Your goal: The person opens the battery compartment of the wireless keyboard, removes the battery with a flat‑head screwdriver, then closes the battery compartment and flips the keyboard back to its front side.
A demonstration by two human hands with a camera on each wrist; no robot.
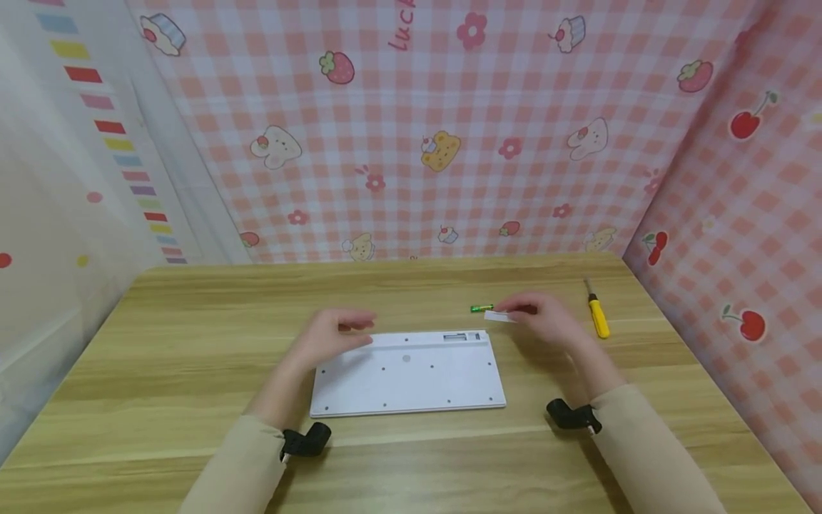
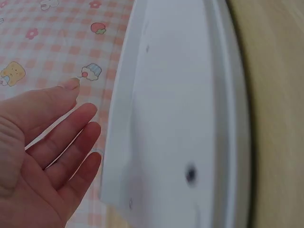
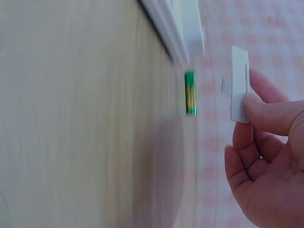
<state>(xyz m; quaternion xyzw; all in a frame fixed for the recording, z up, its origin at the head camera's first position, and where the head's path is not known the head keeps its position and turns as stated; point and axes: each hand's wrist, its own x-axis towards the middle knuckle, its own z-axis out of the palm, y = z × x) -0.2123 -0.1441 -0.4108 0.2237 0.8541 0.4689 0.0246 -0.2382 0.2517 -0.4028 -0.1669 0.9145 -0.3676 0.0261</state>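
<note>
A white keyboard lies underside up on the table, its screw holes showing and its battery slot uncovered at the far right edge. Between thumb and fingers, my right hand pinches a small white battery cover, held in the air beyond the keyboard's right corner. Just left of that cover a green battery rests on the wood. My left hand hovers over the keyboard's far left corner, its fingers relaxed and apart, holding nothing, as the left wrist view also shows.
A screwdriver with a yellow handle lies to the right of my right hand. Pink checked cloth hangs behind the wooden table and along its right side. Black wrist cameras sit at both sleeves.
</note>
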